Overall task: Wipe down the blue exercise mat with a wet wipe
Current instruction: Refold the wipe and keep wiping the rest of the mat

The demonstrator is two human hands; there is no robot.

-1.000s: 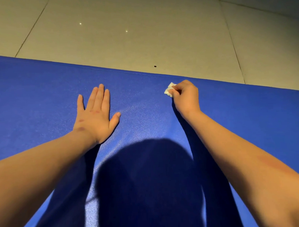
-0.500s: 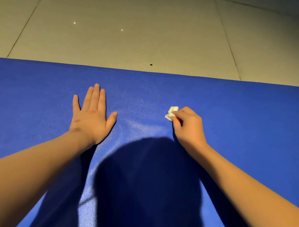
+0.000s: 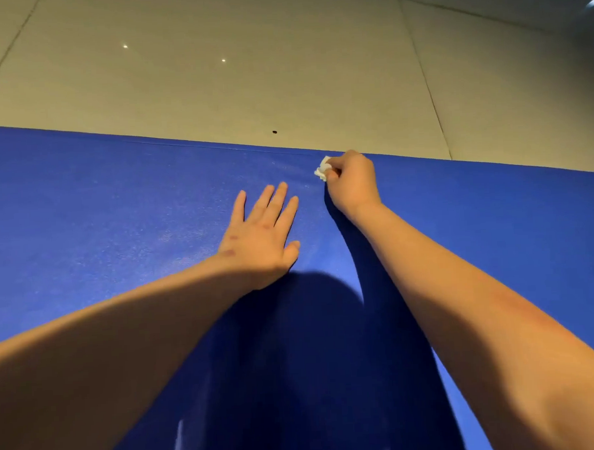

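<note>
We note right hand [image 3: 353, 185] pinching crumpled wet wipe [image 3: 323, 169] against far edge of blue exercise mat [image 3: 101, 216]; left hand [image 3: 260, 236] flat nearby, fingers [image 3: 281, 198] straight, likely bracing our forward reach.

The mat [image 3: 102, 233] is deep blue with a fine pebbled grain that shines paler where light falls, and near-black where shadow lies. The wipe [image 3: 323, 169] is white. The floor [image 3: 248, 74] is pale beige, crossed by thin dark lines, with 1 small dark speck [image 3: 274, 132].
</note>
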